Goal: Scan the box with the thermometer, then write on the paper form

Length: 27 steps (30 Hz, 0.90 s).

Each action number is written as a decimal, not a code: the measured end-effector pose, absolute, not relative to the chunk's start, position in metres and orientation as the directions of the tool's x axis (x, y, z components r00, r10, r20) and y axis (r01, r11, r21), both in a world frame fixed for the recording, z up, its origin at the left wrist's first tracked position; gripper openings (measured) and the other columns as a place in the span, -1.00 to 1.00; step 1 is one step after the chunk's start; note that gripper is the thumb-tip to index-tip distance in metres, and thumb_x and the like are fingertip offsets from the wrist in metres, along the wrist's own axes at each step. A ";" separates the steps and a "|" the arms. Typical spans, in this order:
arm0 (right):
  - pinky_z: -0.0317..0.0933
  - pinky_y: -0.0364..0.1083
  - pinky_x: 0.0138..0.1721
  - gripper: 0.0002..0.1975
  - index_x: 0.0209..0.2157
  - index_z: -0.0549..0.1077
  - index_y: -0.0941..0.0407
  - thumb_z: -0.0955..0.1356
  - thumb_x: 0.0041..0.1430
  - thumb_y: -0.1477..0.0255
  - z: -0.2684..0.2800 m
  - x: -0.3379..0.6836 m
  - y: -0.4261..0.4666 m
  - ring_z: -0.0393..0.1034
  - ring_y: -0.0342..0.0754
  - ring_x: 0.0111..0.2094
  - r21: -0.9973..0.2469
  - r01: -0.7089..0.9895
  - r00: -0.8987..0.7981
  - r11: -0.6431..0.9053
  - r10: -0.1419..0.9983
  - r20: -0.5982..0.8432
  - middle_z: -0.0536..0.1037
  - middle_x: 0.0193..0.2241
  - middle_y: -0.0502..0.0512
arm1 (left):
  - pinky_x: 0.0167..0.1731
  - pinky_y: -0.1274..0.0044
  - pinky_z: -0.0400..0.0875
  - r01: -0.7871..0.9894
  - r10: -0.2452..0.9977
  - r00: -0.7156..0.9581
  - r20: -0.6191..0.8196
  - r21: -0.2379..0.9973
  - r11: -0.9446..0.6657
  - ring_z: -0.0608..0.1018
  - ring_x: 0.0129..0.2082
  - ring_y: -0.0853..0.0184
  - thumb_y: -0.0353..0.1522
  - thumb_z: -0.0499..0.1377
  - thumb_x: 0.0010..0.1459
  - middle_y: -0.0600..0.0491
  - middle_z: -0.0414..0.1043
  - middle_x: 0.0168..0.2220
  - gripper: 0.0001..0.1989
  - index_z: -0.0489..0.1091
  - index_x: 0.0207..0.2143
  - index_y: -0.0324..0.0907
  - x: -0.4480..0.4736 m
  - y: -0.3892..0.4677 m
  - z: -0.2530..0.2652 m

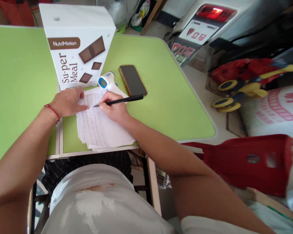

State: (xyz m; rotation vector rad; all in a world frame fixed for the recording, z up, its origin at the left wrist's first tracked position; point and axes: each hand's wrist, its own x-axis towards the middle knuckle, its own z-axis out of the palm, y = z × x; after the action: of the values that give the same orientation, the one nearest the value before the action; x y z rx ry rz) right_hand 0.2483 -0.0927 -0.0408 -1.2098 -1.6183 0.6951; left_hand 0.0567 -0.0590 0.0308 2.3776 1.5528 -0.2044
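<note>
My right hand [113, 107] is closed around a black pen [127, 99], its tip touching a stack of paper sheets [95, 130]. Rows of small handwriting cover the left part of the top sheet, while its right part is blank. My left hand [68, 101], with a red string bracelet at the wrist, lies flat on the upper left edge of the paper, thumb stretched toward the pen tip. Just behind the hands stand a white NutriMotion box [78, 48] and a white and blue infrared thermometer [108, 81]. A dark-screened phone [133, 80] lies right of the thermometer.
The green folding table [173, 107] has a seam running beside my left wrist. A red plastic chair [249, 159] is at the right. Beyond the table's right side are a vehicle's rear with a red light [216, 13], yellow-handled tools [234, 94] and a printed white sack [278, 110].
</note>
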 end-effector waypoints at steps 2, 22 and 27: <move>0.14 -0.13 -0.47 -0.85 -0.59 0.27 0.06 0.32 -0.10 0.57 -0.041 0.248 -0.093 0.15 -0.18 -0.56 -0.863 0.375 -0.037 0.340 0.935 0.352 0.34 -0.63 -0.13 | -0.16 0.38 0.38 0.910 0.869 0.412 -0.272 0.165 -0.380 0.58 -0.15 0.08 -0.10 0.24 0.20 -0.01 0.50 -0.26 -0.52 0.36 0.07 -0.17 0.057 -0.059 0.031; 0.14 -0.12 -0.45 -0.80 -0.58 0.26 0.06 0.34 -0.06 0.60 -0.042 0.247 -0.092 0.16 -0.18 -0.54 -0.886 0.367 0.023 0.284 0.949 0.314 0.29 -0.63 -0.15 | -0.18 0.41 0.36 0.907 0.867 0.418 -0.272 0.185 -0.379 0.57 -0.13 0.10 -0.13 0.25 0.19 -0.02 0.51 -0.21 -0.56 0.36 0.04 -0.15 0.056 -0.059 0.033; 0.14 -0.12 -0.46 -0.82 -0.58 0.26 0.06 0.34 -0.07 0.58 -0.042 0.249 -0.093 0.15 -0.18 -0.55 -0.875 0.373 -0.012 0.308 0.945 0.327 0.30 -0.62 -0.13 | -0.16 0.40 0.36 0.904 0.868 0.422 -0.261 0.188 -0.383 0.57 -0.11 0.09 -0.12 0.25 0.17 -0.02 0.50 -0.19 -0.55 0.37 0.04 -0.15 0.055 -0.058 0.031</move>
State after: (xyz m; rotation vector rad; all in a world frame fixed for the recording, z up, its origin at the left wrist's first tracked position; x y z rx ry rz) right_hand 0.2487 -0.0927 -0.0416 -1.2395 -1.5755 0.7180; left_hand 0.0554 -0.0581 0.0309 2.3806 1.5336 -0.1707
